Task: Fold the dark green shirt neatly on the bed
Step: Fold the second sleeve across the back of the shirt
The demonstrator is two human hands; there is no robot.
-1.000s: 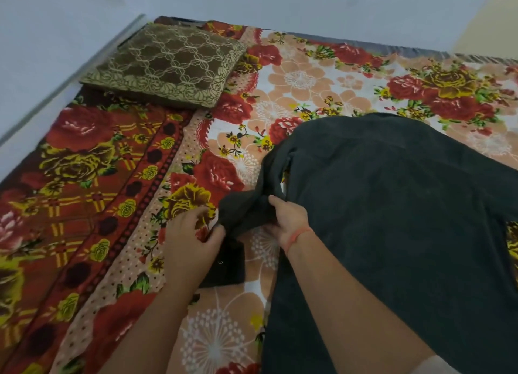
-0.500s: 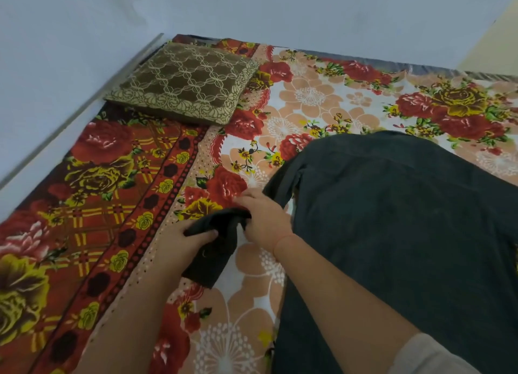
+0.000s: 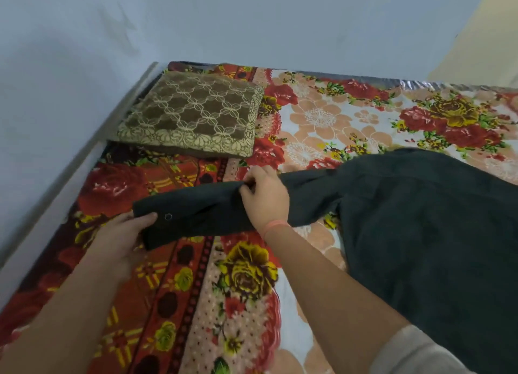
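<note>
Currently the dark green shirt (image 3: pixel 426 233) lies spread on the right side of the bed (image 3: pixel 196 303), with one sleeve (image 3: pixel 213 208) stretched out leftward over the floral bedsheet (image 3: pixel 316 121). Left hand (image 3: pixel 120 242) grips the cuff end, thumb on top just beside a small round snap (image 3: pixel 168 216), fingers under the fabric; right hand (image 3: pixel 265 198) is closed on the sleeve's upper edge around mid-length, fabric bunched between thumb and fingers, a thin orange band (image 3: pixel 276 224) on that wrist. Brown patterned cushion (image 3: pixel 193 118) sits near the far-left corner against the wall, apart from the shirt.
</note>
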